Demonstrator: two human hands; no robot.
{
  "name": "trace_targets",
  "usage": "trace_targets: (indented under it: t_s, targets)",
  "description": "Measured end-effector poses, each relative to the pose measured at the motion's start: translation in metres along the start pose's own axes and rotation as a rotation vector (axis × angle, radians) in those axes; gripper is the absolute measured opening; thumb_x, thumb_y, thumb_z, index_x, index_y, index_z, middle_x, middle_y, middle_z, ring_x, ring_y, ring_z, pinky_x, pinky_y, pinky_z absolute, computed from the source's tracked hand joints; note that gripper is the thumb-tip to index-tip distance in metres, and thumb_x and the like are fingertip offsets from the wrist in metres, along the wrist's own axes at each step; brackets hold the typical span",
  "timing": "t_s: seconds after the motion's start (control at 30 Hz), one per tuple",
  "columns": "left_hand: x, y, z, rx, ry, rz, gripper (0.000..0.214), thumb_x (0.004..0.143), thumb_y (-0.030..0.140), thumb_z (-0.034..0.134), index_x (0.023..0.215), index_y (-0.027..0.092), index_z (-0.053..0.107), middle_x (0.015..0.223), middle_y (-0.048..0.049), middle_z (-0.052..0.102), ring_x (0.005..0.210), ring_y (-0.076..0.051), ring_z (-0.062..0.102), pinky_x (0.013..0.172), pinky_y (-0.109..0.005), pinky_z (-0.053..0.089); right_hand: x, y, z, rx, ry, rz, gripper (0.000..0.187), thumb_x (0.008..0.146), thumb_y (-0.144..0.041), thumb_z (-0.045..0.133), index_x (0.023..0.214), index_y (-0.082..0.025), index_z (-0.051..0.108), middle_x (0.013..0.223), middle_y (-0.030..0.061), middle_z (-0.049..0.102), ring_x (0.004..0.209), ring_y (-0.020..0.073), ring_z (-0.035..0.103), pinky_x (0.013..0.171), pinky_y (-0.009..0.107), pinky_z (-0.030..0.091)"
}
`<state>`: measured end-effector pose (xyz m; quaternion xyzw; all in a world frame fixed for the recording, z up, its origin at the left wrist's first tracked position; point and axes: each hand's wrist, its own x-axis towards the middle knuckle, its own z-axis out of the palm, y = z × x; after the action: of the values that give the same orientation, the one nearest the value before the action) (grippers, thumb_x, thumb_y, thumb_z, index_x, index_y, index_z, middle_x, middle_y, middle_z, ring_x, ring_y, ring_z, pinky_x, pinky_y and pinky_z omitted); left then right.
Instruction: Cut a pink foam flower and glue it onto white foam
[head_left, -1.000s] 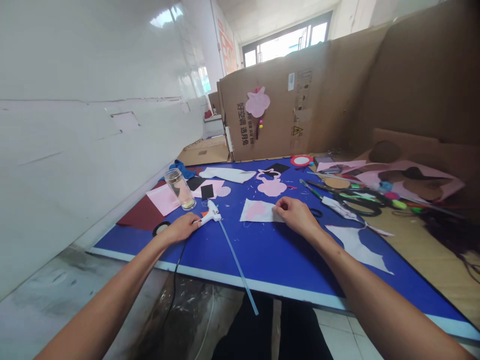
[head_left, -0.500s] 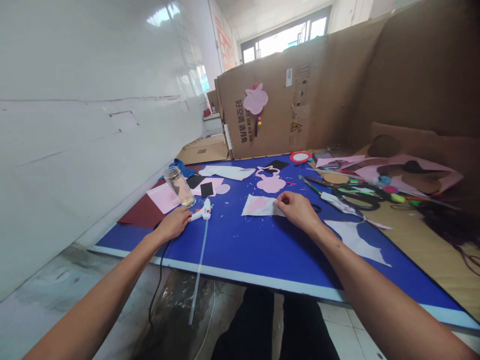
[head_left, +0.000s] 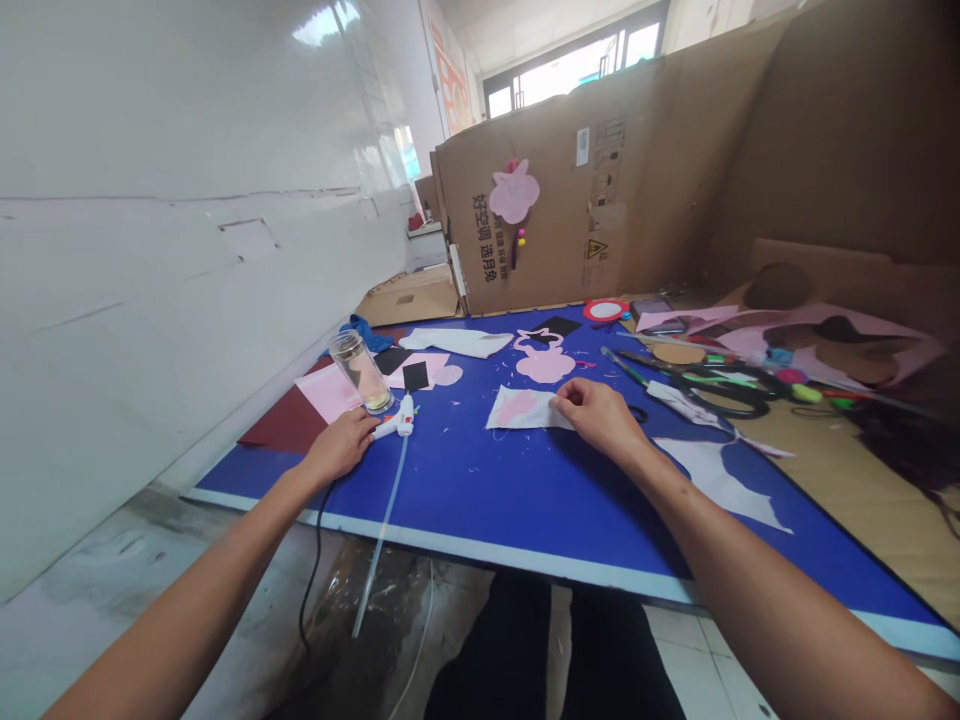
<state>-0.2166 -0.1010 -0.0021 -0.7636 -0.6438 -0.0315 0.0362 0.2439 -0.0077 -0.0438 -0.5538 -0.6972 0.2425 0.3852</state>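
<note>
On the left of the blue table, my left hand [head_left: 343, 443] is closed round the handle of a white glue gun [head_left: 397, 420]. A long clear glue stick [head_left: 384, 530] sticks out of the gun's back and hangs past the table edge. My right hand [head_left: 596, 410] pinches the right end of a white cloth piece [head_left: 544, 408] with a pink patch on it. The cloth's left part is near the tabletop; whether it touches, I cannot tell. Behind the cloth lies a pink cut-out shape [head_left: 546, 364] with a pink outline piece touching it.
A glass jar [head_left: 361, 372] stands beside the glue gun, near black and pink sheets. At right are scissors [head_left: 731, 392], a pen [head_left: 624, 368] and a white scrap [head_left: 724, 480]. Cardboard [head_left: 555, 220] stands upright along the back. A black cord [head_left: 318, 560] hangs off the front edge.
The glue gun has shifted slightly left and turned, its glue stick swinging left with it. My right hand keeps its pinch on the white cloth. The view has tilted a little.
</note>
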Motion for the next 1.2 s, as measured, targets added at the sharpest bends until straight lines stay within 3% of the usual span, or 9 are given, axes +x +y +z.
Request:
trace_targets:
  t_s: [0.13, 0.27, 0.33, 0.47, 0.53, 0.6, 0.83, 0.97, 1.2]
  targets:
    - [-0.003, 0.018, -0.01, -0.083, 0.07, -0.055, 0.04, 0.093, 0.024, 0.055, 0.128, 0.019, 0.075, 0.138, -0.0185, 0.067, 0.132, -0.038, 0.061, 0.116, -0.053, 0.047, 0.0, 0.0, 0.0, 0.014, 0.005, 0.001, 0.012, 0.088, -0.03, 0.065, 0.08, -0.023, 0.07, 0.074, 0.0017, 0.074, 0.069, 0.0197, 0.063, 0.065, 0.03, 0.04]
    - [0.007, 0.072, -0.029, -0.417, 0.209, -0.116, 0.035, 0.093, 0.033, 0.062, 0.122, 0.02, 0.076, 0.136, -0.0152, 0.07, 0.131, -0.035, 0.063, 0.116, -0.054, 0.048, 0.001, 0.0, -0.001, 0.031, 0.008, -0.002, 0.012, 0.087, -0.03, 0.065, 0.078, -0.023, 0.069, 0.074, 0.0011, 0.073, 0.069, 0.0196, 0.063, 0.065, 0.03, 0.04]
    - [0.018, 0.117, -0.035, -0.805, 0.072, -0.2, 0.033, 0.091, 0.041, 0.072, 0.116, 0.02, 0.076, 0.125, -0.0145, 0.075, 0.114, -0.031, 0.07, 0.105, -0.049, 0.055, 0.002, -0.003, -0.002, 0.041, 0.018, -0.004, 0.012, 0.086, -0.031, 0.065, 0.078, -0.023, 0.068, 0.075, 0.0014, 0.073, 0.07, 0.0198, 0.063, 0.066, 0.03, 0.041]
    - [0.043, 0.217, -0.022, -1.622, -0.549, -0.421, 0.046, 0.092, 0.055, 0.077, 0.109, 0.013, 0.074, 0.114, -0.0214, 0.078, 0.095, -0.026, 0.077, 0.091, -0.039, 0.061, 0.011, -0.015, -0.009, 0.076, 0.051, -0.029, 0.013, 0.086, -0.032, 0.063, 0.078, -0.022, 0.067, 0.075, 0.0023, 0.074, 0.07, 0.0195, 0.064, 0.067, 0.03, 0.043]
    - [0.057, 0.257, -0.009, -1.856, -0.616, -0.557, 0.056, 0.094, 0.064, 0.071, 0.111, 0.01, 0.07, 0.118, -0.0248, 0.076, 0.099, -0.028, 0.078, 0.09, -0.04, 0.061, 0.019, -0.024, -0.016, 0.113, 0.062, -0.057, 0.014, 0.086, -0.033, 0.062, 0.08, -0.022, 0.068, 0.076, 0.0019, 0.074, 0.07, 0.0189, 0.064, 0.068, 0.029, 0.045]
    - [0.072, 0.281, 0.003, -2.068, -0.5, -0.609, 0.067, 0.098, 0.073, 0.058, 0.121, 0.011, 0.066, 0.125, -0.0238, 0.074, 0.107, -0.028, 0.077, 0.092, -0.04, 0.061, 0.027, -0.032, -0.025, 0.159, 0.07, -0.082, 0.016, 0.086, -0.036, 0.063, 0.082, -0.021, 0.068, 0.076, 0.0016, 0.073, 0.069, 0.0183, 0.064, 0.066, 0.029, 0.045]
    - [0.131, 0.293, -0.004, -2.51, -0.232, -0.605, 0.05, 0.107, 0.059, 0.051, 0.12, 0.014, 0.065, 0.102, -0.0134, 0.077, 0.095, -0.025, 0.078, 0.092, -0.039, 0.061, 0.038, -0.044, -0.066, 0.299, 0.046, -0.117, 0.026, 0.083, -0.046, 0.065, 0.085, -0.02, 0.068, 0.074, 0.0028, 0.071, 0.064, 0.0178, 0.061, 0.06, 0.029, 0.047]
    - [0.158, 0.299, -0.013, -2.556, -0.194, -0.617, 0.02, 0.107, 0.029, 0.057, 0.118, 0.014, 0.067, 0.095, -0.0094, 0.079, 0.087, -0.022, 0.079, 0.091, -0.039, 0.062, 0.034, -0.04, -0.078, 0.342, -0.034, -0.109, 0.03, 0.081, -0.049, 0.072, 0.088, -0.02, 0.069, 0.075, 0.0011, 0.069, 0.062, 0.0161, 0.058, 0.059, 0.029, 0.045]
    - [0.181, 0.302, -0.002, -2.556, 0.018, -0.66, 0.011, 0.098, 0.008, 0.063, 0.104, 0.015, 0.069, 0.083, -0.0038, 0.078, 0.07, -0.015, 0.075, 0.076, -0.027, 0.061, 0.038, -0.021, -0.083, 0.394, -0.23, -0.015, 0.04, 0.068, -0.053, 0.092, 0.079, -0.02, 0.072, 0.065, -0.003, 0.063, 0.057, 0.0131, 0.051, 0.055, 0.027, 0.038]
